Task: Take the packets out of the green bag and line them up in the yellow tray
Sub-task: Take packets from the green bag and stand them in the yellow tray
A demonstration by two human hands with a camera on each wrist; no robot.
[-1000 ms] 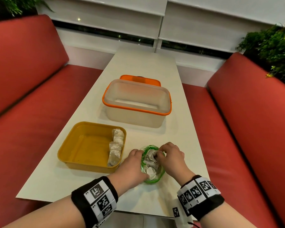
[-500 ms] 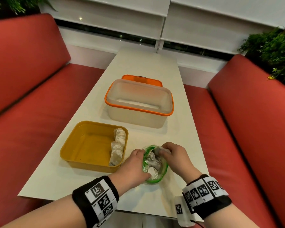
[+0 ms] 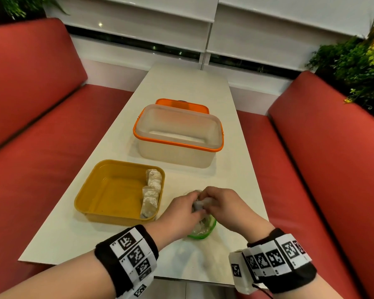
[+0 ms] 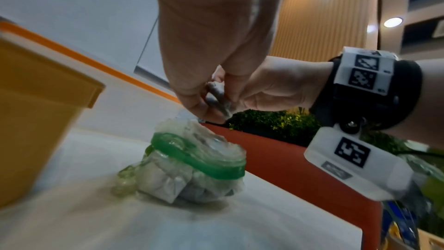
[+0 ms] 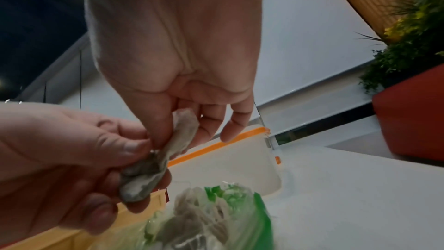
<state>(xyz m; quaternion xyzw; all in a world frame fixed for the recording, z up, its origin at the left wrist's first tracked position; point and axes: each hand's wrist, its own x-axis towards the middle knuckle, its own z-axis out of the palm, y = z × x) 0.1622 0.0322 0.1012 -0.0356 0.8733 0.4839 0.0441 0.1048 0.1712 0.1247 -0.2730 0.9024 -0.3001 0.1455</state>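
Observation:
A small clear bag with a green rim (image 3: 203,230) (image 4: 199,161) (image 5: 230,208) stands open on the white table, with several pale packets inside. Above it both hands pinch one pale packet (image 3: 200,205) (image 4: 217,98) (image 5: 158,161). My left hand (image 3: 181,210) (image 5: 72,159) grips its lower end. My right hand (image 3: 222,206) (image 4: 264,90) (image 5: 182,117) pinches its upper end between thumb and fingers. The yellow tray (image 3: 91,190) (image 4: 36,90) sits left of the bag, with two packets (image 3: 151,193) lined along its right wall.
A clear box with an orange rim (image 3: 178,134) stands beyond the tray, its orange lid (image 3: 181,103) behind it. Red benches (image 3: 41,137) run along both sides of the narrow table (image 3: 181,83). Plants (image 3: 354,61) sit at the back right.
My right hand has lifted a packet up out of the bag. My left hand let go of the bag's rim and rose to take hold of the same packet.

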